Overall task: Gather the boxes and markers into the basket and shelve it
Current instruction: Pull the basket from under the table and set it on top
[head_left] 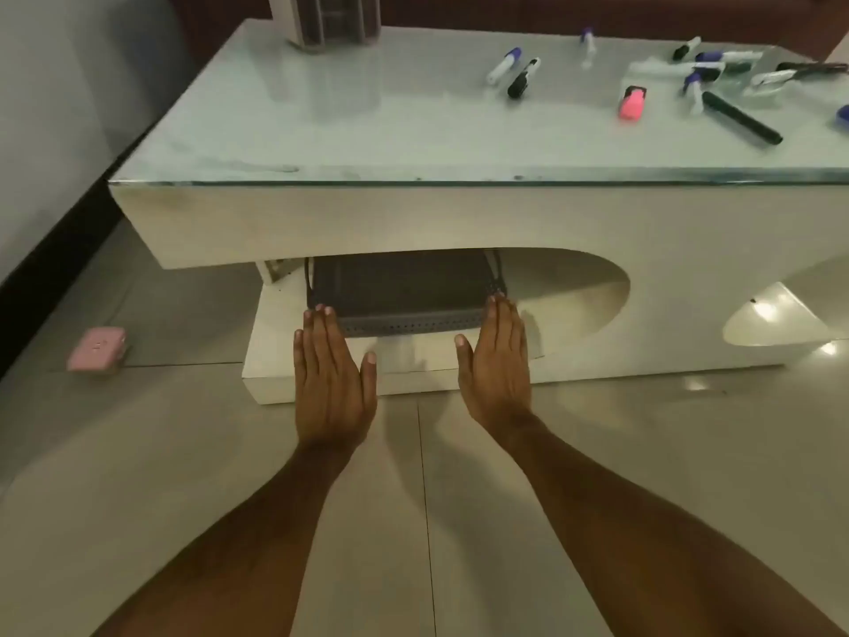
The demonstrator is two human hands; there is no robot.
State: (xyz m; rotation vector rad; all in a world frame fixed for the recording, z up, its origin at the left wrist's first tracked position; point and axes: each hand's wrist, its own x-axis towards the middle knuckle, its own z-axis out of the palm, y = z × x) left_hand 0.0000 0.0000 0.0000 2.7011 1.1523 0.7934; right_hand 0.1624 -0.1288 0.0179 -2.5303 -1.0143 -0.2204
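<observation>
A dark grey perforated basket [404,321] sits on the lower shelf [271,360] of the white coffee table, under the glass top [367,126]. My left hand [328,383] and my right hand [498,365] are flat and open, fingertips at the basket's front corners, holding nothing. Several markers lie on the glass at the right: a white and blue marker [503,65], a black and white marker [523,78], a pink highlighter [632,103] and a long black marker [739,117]. What is inside the basket is hidden.
A pink box [97,349] lies on the tiled floor at the left. A tall white and grey object [328,18] stands at the table's back left. A grey sofa edge [55,131] runs along the left.
</observation>
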